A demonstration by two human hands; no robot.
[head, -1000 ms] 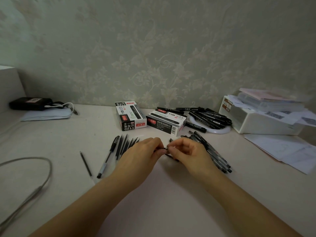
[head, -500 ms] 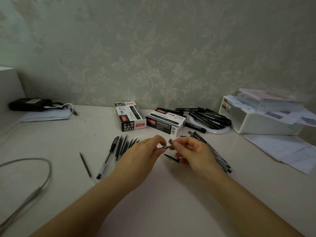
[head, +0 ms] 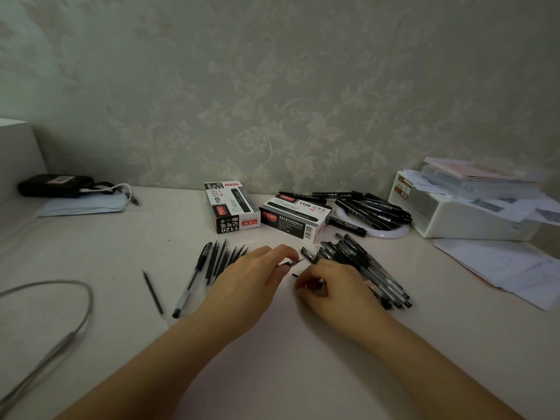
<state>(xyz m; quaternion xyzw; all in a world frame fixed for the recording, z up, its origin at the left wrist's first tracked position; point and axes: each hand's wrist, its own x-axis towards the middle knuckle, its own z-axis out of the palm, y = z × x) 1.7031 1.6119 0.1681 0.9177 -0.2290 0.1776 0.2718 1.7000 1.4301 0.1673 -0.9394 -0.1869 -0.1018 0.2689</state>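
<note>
The left hand pinches a thin pen refill between thumb and forefinger, just above the table near its middle; the refill is dark and slim with a pale metal tip pointing right (most of its length is hidden in the hand); just right of it, the right hand rests low on the table, fingers curled onto a short black piece whose left end pokes out; a pile of pens lies right of the hands, a row of refills to the left
</note>
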